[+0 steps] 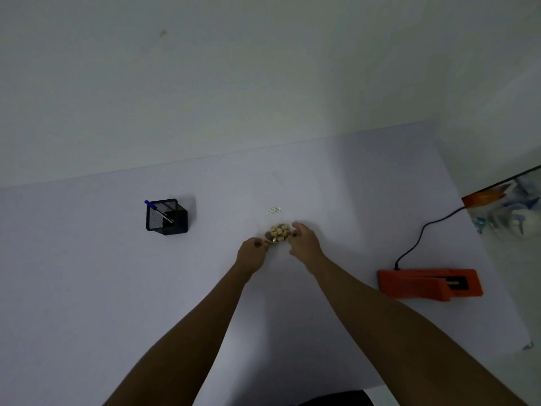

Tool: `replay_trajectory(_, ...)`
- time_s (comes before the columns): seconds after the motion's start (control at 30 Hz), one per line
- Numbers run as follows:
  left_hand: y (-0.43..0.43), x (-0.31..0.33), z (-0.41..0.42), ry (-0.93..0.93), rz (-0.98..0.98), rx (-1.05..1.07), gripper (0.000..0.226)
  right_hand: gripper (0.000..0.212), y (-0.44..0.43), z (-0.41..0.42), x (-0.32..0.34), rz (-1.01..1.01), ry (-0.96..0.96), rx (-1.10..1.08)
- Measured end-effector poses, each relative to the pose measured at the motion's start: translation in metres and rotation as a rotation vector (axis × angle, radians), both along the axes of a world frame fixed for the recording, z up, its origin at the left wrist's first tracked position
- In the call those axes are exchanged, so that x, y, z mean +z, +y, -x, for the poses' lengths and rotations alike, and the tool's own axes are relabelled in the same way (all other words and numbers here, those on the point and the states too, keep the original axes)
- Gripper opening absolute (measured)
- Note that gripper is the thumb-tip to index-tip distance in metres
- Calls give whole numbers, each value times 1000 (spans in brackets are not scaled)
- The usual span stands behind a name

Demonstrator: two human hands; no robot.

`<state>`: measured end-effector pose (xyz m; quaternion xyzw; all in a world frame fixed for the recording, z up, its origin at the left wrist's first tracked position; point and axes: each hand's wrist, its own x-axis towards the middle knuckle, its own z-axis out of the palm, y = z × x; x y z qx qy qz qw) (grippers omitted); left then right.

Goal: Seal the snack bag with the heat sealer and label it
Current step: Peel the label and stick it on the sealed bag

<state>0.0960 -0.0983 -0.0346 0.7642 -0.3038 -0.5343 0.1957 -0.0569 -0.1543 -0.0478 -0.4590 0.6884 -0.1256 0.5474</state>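
Pale grey-white and smooth, the tabletop point(117, 288) runs up to a plain wall. Near the middle of it lies the snack bag point(278, 233), a small clear bag with little tan pieces inside. A person reaches out with both bare arms and has a hand at each side of the bag.

The left hand point(251, 254) is at the bag's left edge. Its fingers point(258, 244) are curled in tight and seem to pinch that edge. The right hand point(304, 241) is at the bag's right edge. Its fingers are bent around that side, and they look like they grip the bag too, but the hands are small in the view, so I cannot be fully sure.

Just behind the bag, toward the wall, lies a small white label point(273, 210) with tiny dark print. It lies flat and does not touch the bag.

Well off to the right sits the orange heat sealer point(421, 284), long and low. A black cord point(421, 234) runs from its back toward the right edge.

Far to the left stands a black mesh pen cup point(167, 216). A pen with a blue cap point(158, 211) leans inside it.
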Motion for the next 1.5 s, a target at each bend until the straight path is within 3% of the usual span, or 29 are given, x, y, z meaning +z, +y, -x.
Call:
replay_trajectory(0.23,21,33,7,-146,115,-81,30,49,33,18,33,47,-63,-114)
replay_trajectory(0.43,50,76,48,-1,239,-117,36,33,106,62,77,114,-120,-230)
replay_trajectory(0.7,84,95,150,181,225,-363,49,18,183,175,85,94,-42,-496)
replay_trajectory(0.87,85,95,226,243,160,-375,48,21,190,280,69,69,-8,-637)
replay_trajectory(1.03,69,84,291,268,32,-249,45,42,164,379,50,60,30,-757)
replay_trajectory(1.17,56,79,327,242,-17,-145,110,60,132,426,30,6,52,-658)
replay_trajectory(1.2,54,79,334,228,-16,-133,117,59,124,431,24,-4,52,-599)
replay_trajectory(1.33,40,90,353,205,-35,-71,107,46,97,428,24,-1,-25,-440)
replay_trajectory(1.5,7,93,365,181,6,-33,76,48,55,412,21,-8,-115,-367)
